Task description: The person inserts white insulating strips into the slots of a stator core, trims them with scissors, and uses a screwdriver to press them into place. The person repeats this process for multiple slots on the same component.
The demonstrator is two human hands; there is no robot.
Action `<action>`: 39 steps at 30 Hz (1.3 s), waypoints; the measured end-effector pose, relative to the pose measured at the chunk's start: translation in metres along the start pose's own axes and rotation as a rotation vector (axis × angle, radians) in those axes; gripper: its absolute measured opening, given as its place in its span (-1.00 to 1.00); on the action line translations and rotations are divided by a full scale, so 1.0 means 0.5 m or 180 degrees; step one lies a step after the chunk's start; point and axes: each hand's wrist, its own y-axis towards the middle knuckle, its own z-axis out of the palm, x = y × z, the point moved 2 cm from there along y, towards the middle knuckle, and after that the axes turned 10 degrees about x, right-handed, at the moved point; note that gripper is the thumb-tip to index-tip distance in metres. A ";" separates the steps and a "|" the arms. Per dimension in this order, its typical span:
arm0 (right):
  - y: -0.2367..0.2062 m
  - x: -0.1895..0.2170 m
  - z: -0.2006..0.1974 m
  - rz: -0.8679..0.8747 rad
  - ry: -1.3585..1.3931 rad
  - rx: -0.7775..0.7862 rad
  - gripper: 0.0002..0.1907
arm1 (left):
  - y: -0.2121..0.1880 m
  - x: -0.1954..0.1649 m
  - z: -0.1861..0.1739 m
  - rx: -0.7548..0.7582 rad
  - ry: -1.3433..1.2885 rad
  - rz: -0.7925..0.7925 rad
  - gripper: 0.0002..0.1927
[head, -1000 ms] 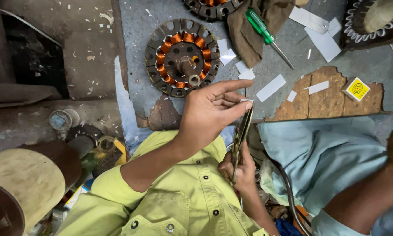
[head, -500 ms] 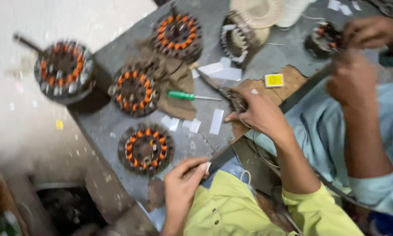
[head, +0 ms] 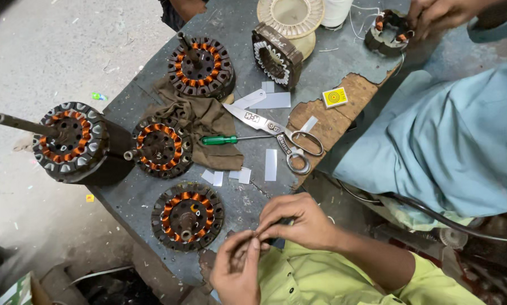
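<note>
both hands meet at the bench point(head: 123, 101) edge, right hand point(head: 298, 220) and left hand point(head: 239, 265) pinching something too small to identify beside the nearest wound stator point(head: 187, 216); firm fingertip control would likely suit it.

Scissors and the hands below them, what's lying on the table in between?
In the head view, between the scissors and the right hand lies a white paper strip on the grey table; otherwise bare tabletop. The left hand sits lower.
</note>
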 end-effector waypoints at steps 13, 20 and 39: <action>-0.015 -0.025 -0.030 0.0609 -0.0168 -0.0782 -0.82 | 0.208 -0.142 -0.207 -0.0273 0.0753 -0.0327 -0.57; -0.038 0.006 -0.007 0.0744 -0.1107 -0.1351 -0.76 | 0.159 -0.129 -0.206 -0.0386 0.0879 -0.0004 -0.52; 0.028 0.171 0.045 -0.1941 0.0080 0.0788 -0.82 | 0.042 -0.162 -0.127 0.0350 0.1710 0.1193 -0.52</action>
